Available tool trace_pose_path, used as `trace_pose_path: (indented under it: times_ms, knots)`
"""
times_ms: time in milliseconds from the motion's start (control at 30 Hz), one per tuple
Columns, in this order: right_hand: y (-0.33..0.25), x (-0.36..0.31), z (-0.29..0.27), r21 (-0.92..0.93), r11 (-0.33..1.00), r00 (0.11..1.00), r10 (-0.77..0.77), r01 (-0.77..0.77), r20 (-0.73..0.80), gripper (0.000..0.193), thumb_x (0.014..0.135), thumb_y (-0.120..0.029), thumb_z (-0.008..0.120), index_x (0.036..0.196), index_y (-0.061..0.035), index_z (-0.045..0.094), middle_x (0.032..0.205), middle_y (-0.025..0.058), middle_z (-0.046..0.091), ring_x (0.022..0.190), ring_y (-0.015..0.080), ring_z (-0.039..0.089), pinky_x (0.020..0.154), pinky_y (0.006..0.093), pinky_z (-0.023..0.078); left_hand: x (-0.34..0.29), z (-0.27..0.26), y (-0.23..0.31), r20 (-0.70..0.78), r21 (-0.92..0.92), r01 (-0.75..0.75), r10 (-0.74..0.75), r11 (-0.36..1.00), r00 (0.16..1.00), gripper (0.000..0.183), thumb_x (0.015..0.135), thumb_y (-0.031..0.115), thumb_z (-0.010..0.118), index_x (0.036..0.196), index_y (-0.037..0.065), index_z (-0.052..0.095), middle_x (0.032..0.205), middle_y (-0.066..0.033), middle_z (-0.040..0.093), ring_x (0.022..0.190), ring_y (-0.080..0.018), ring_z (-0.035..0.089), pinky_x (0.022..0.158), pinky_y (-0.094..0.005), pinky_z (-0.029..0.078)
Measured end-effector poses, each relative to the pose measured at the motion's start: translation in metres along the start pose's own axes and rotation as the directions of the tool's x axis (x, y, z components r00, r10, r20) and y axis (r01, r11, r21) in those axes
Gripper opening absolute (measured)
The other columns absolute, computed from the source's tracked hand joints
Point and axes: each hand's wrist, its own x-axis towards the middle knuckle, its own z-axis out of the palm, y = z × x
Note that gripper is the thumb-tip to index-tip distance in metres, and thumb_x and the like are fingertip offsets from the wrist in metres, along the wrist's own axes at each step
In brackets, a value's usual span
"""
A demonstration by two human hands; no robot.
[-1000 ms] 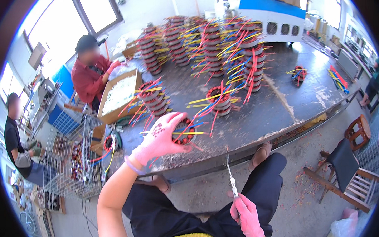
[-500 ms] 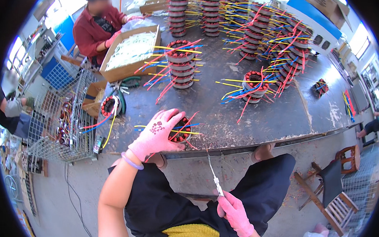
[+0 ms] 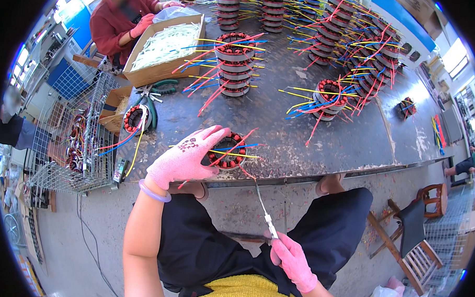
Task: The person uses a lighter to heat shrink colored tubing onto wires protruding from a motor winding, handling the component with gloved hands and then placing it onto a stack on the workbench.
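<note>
In a pink glove, my left hand [image 3: 182, 156] curves round the left side of a motor stator [image 3: 241, 160] at the table's front edge. Its fingers lie along the ring's far side and the thumb along the near side. The stator has red-wrapped coils and red, yellow and blue leads. My right hand [image 3: 292, 261], also pink-gloved, grips a slim tool [image 3: 268, 218] with a whitish handle and a thin metal shaft. The tool's tip points up, close to a red lead [image 3: 248, 174] hanging over the edge; I cannot tell whether they touch.
Stacked stators [image 3: 235, 70] with loose leads stand across the dark table [image 3: 197, 115]. Pliers [image 3: 150, 97] lie near another stator [image 3: 135, 119] at the left. A co-worker [image 3: 113, 29] sits behind a carton of white pieces [image 3: 168, 44]. A wire basket [image 3: 98, 164] and a wooden chair [image 3: 407, 243] flank the table.
The view has shifted, so the table things sit higher. More of the stator shows beside my left hand. The tool's tip is nearer the hanging red lead.
</note>
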Motion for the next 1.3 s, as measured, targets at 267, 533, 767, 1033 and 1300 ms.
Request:
trace_pose_path:
  times_ms: [267,533,767,1033,1300]
  knots:
    - [0.0,0.001,0.007,0.014,1.0,1.0,0.014,-0.013,-0.014,0.04,0.105,-0.022,0.05,0.134,0.005,0.053,0.068,-0.0051,0.045,0.062,0.005,0.038,0.057,0.021,0.029,0.011,0.018,0.01,-0.136,0.199,0.027,0.001,0.98,0.991,0.096,0.061,0.033,0.088,0.144,0.006,0.045,0.136,-0.0193,0.051,0.127,-0.0398,0.05,0.11,-0.0443,0.039]
    - [0.002,-0.003,0.006,0.0,1.0,1.0,-0.015,0.015,-0.008,0.037,0.105,-0.021,0.05,0.132,0.005,0.055,0.068,-0.0052,0.045,0.061,0.0052,0.038,0.057,0.0209,0.03,0.009,0.02,0.011,-0.137,0.179,-0.024,0.049,0.984,0.989,0.095,0.061,0.032,0.088,0.142,0.006,0.047,0.136,-0.0181,0.052,0.126,-0.0392,0.05,0.11,-0.0444,0.04]
    - [0.012,-0.004,0.002,-0.001,1.0,1.0,-0.029,0.029,0.004,0.036,0.105,-0.024,0.05,0.131,0.0004,0.058,0.067,-0.0057,0.044,0.058,0.0044,0.042,0.053,0.0225,0.033,0.01,0.019,0.012,-0.128,0.177,-0.018,0.041,0.984,0.991,0.096,0.06,0.034,0.089,0.142,0.006,0.048,0.137,-0.017,0.053,0.126,-0.0385,0.051,0.109,-0.044,0.04]
    - [0.008,-0.006,0.004,-0.009,1.0,1.0,-0.01,0.01,-0.019,0.037,0.104,-0.024,0.05,0.131,0.0006,0.058,0.066,-0.0053,0.045,0.058,0.0047,0.042,0.053,0.0227,0.034,0.011,0.021,0.011,-0.14,0.183,-0.017,0.043,0.983,0.989,0.095,0.06,0.035,0.089,0.142,0.007,0.049,0.136,-0.0162,0.053,0.125,-0.0375,0.052,0.109,-0.0441,0.041]
    - [0.004,-0.006,0.006,0.004,1.0,1.0,-0.009,0.009,-0.014,0.035,0.105,-0.023,0.05,0.129,0.0006,0.058,0.069,-0.0038,0.047,0.061,0.0056,0.044,0.056,0.0234,0.036,0.012,0.019,0.015,-0.117,0.169,-0.009,0.029,0.986,0.993,0.097,0.06,0.034,0.089,0.143,0.007,0.048,0.137,-0.0164,0.052,0.127,-0.0368,0.05,0.11,-0.0441,0.039]
